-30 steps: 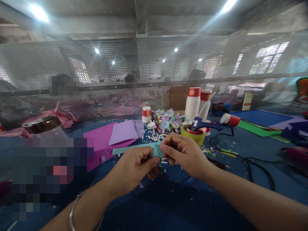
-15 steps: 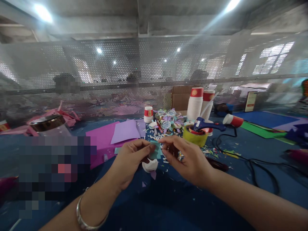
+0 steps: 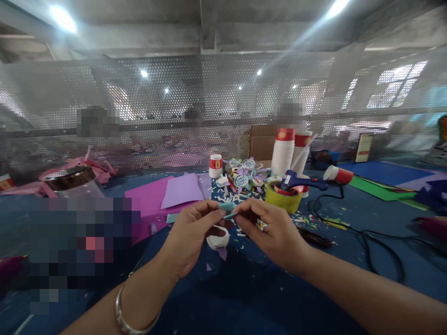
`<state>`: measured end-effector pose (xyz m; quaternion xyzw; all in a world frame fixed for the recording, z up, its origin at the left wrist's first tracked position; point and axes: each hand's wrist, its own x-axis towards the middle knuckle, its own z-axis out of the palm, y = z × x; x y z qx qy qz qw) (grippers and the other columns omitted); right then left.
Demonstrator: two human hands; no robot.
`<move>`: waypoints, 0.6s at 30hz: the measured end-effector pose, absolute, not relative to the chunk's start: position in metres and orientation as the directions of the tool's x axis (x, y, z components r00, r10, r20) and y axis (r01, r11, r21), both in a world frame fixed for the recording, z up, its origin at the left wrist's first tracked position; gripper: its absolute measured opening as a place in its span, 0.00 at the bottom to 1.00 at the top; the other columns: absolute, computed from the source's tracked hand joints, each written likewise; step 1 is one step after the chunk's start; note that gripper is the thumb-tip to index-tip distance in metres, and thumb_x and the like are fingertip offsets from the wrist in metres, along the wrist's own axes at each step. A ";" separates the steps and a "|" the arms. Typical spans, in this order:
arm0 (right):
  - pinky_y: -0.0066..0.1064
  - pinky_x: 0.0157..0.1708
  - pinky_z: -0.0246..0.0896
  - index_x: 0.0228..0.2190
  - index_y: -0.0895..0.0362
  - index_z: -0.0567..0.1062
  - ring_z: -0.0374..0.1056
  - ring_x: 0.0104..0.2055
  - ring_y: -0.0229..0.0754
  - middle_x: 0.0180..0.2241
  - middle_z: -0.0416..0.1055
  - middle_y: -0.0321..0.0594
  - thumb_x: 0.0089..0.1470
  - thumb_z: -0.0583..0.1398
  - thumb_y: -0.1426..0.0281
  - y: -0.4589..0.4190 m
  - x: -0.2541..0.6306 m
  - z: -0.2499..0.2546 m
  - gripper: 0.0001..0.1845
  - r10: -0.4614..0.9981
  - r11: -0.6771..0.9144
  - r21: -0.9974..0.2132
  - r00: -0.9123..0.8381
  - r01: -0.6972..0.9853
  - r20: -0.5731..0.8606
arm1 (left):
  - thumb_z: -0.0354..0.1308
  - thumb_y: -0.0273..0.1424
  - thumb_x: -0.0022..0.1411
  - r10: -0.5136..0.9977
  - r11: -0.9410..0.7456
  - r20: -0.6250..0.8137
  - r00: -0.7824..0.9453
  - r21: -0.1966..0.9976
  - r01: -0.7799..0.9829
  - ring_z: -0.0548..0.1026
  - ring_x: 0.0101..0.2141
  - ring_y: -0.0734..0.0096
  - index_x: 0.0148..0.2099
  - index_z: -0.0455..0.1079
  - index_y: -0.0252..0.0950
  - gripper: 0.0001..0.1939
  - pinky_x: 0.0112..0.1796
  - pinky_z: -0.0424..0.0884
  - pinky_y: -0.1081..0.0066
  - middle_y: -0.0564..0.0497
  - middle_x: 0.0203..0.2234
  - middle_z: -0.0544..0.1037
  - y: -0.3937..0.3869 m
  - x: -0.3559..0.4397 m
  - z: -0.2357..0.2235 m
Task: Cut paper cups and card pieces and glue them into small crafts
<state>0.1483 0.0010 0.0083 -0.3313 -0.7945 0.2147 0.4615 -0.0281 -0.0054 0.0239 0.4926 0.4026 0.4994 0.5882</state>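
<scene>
A small piece of teal paper (image 3: 226,206) is pinched between the thumb and fingers of my left hand (image 3: 190,230), which wears a silver bangle. Its near edge is bent over into a narrow flap. At that flap's right end, the fingertips of my right hand (image 3: 274,230) are closed on the paper. Just below my fingers, a white cut-down cup piece (image 3: 218,240) rests on the blue tabletop, a pointed purple scrap (image 3: 222,253) sticking out from its near side. My left hand partly hides the cup piece.
Purple sheets (image 3: 183,190) lie left of centre. Paper scraps and a heap of finished-looking paper pieces (image 3: 242,177) sit ahead, beside stacked paper cups (image 3: 282,156). A blue glue gun (image 3: 296,180) lies across a yellow tape roll (image 3: 283,197); its black cord (image 3: 363,231) trails right.
The teal paper stood more upright and flat before; now its near edge is bent over into a flap. My right fingertips have closed in on it.
</scene>
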 end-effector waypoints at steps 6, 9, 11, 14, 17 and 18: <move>0.29 0.23 0.58 0.31 0.56 0.70 0.62 0.23 0.35 0.24 0.66 0.33 0.58 0.57 0.68 0.000 0.147 0.010 0.05 0.794 0.602 -0.748 -0.314 0.279 0.521 | 0.60 0.36 0.58 0.974 -0.096 0.109 0.198 0.993 -0.074 0.77 0.28 0.71 0.29 0.71 0.35 0.10 0.33 0.72 0.72 0.50 0.23 0.78 -0.008 -0.029 0.024; 0.29 0.23 0.56 0.29 0.56 0.68 0.61 0.23 0.35 0.23 0.64 0.32 0.58 0.57 0.67 0.000 0.147 0.010 0.07 0.805 0.585 -0.759 -0.315 0.285 0.502 | 0.58 0.39 0.60 0.959 -0.172 0.169 0.226 0.985 -0.006 0.77 0.29 0.70 0.29 0.71 0.36 0.12 0.34 0.73 0.70 0.51 0.24 0.78 -0.011 -0.030 0.024; 0.28 0.22 0.56 0.29 0.55 0.68 0.60 0.23 0.35 0.23 0.63 0.32 0.58 0.57 0.67 0.000 0.147 0.010 0.07 0.808 0.581 -0.765 -0.314 0.278 0.499 | 0.61 0.37 0.59 0.950 -0.230 0.211 0.229 0.971 0.061 0.77 0.29 0.70 0.30 0.72 0.36 0.10 0.33 0.73 0.71 0.52 0.24 0.77 -0.013 -0.030 0.025; 0.28 0.22 0.55 0.29 0.55 0.68 0.59 0.23 0.34 0.23 0.63 0.32 0.59 0.57 0.67 0.000 0.147 0.010 0.07 0.808 0.580 -0.767 -0.314 0.274 0.499 | 0.62 0.36 0.58 0.939 -0.302 0.264 0.219 0.939 0.163 0.75 0.28 0.71 0.31 0.71 0.37 0.08 0.33 0.73 0.71 0.53 0.24 0.75 -0.014 -0.030 0.025; 0.27 0.22 0.54 0.28 0.56 0.68 0.59 0.23 0.34 0.22 0.63 0.31 0.59 0.57 0.66 0.001 0.147 0.011 0.09 0.805 0.586 -0.761 -0.313 0.280 0.504 | 0.58 0.37 0.61 0.926 -0.355 0.298 0.230 0.897 0.265 0.75 0.29 0.70 0.33 0.71 0.37 0.09 0.33 0.73 0.70 0.52 0.25 0.76 -0.014 -0.031 0.023; 0.27 0.22 0.54 0.28 0.56 0.68 0.59 0.23 0.34 0.22 0.63 0.31 0.59 0.57 0.66 0.001 0.146 0.011 0.09 0.803 0.588 -0.759 -0.313 0.279 0.507 | 0.57 0.37 0.62 0.922 -0.371 0.310 0.231 0.878 0.304 0.75 0.29 0.69 0.33 0.71 0.37 0.10 0.32 0.73 0.69 0.51 0.25 0.76 -0.014 -0.031 0.023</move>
